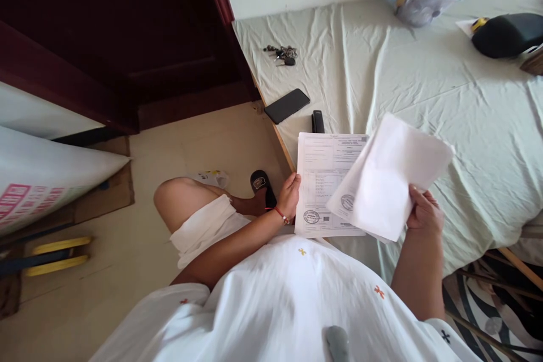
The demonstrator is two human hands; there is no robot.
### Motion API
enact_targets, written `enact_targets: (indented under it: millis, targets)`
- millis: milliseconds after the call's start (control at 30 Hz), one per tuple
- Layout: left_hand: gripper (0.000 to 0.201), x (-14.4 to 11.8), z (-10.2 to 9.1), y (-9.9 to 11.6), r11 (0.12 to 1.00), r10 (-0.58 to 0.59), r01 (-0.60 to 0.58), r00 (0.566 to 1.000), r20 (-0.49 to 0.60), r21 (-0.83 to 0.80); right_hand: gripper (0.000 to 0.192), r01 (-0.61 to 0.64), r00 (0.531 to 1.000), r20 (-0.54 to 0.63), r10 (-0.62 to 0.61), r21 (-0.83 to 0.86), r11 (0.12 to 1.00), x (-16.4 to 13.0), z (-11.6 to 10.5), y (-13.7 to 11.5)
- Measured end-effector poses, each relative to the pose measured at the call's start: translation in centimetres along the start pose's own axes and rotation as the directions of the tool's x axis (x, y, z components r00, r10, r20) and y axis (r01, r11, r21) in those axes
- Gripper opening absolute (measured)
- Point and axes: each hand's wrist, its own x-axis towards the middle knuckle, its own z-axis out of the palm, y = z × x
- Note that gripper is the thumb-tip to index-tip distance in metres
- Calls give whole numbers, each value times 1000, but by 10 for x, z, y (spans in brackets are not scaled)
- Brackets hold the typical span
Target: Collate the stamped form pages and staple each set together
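White paper fills the middle of the view: a printed form point(324, 181) with two round stamps near its lower edge is held flat at the edge of the bed point(466, 113), and a second stamped sheet point(390, 178) is lifted and folded back over it to the right. The left hand point(289, 195), with a red bracelet at the wrist, is closed on the left margin of the form, thumb on top. The right hand point(424, 212) is clenched on the lower right corner of the lifted sheet, whose blank back faces the camera.

The step in hand is judged to be the turning of a page in a small set of documents, with the top sheet partly swung away and the form beneath exposed. For the next move, the lifted sheet would need to be carried fully clear or laid down on the pale green bedsheet, while the form is kept pinned by the left hand so that it does not slide off the edge.

Further up the bed a dark phone point(287, 105), a small black stapler-like object point(318, 121) and a bunch of keys point(282, 54) are seen, well apart from the papers.
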Motion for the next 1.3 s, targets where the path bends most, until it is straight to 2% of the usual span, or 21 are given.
enact_targets:
  millis: [100,267,333,400,500,600,667,867,1067,1300]
  targets:
    - [48,-1,1,1,1000,3,-3,1000,-12,9,30,-6,997,-72,13,99,995,-2,-6,-8]
    - [45,0,3,0,1000,-5,6,998,-62,11,31,12,1000,-24,-10,119,993,-9,5,-7]
    - [45,0,3,-1,1000,-22,22,996,-88,-1,34,4,999,39,-7,78,997,-11,14,-2]
    - [46,0,3,0,999,-48,46,992,-117,-18,37,-48,990,130,48,2,999,-15,25,4]
    - [43,0,3,1,997,-71,66,989,-130,-41,40,-110,949,279,148,-147,983,-22,44,12]
    - [35,0,3,2,998,-56,51,984,-169,-34,41,-90,897,401,183,-239,967,-28,61,17]
    - [30,0,4,3,998,-61,56,982,-177,-33,42,-76,878,440,188,-259,963,-29,69,20]
    - [25,0,2,3,998,-58,54,988,-144,-31,40,-42,875,453,171,-279,959,-28,80,23]
    - [33,-4,0,4,999,32,-32,999,-7,-6,38,-32,873,460,162,-278,960,-28,81,25]
    - [39,-5,3,3,999,30,-31,999,-42,-10,37,-46,875,451,177,-286,957,-32,80,26]
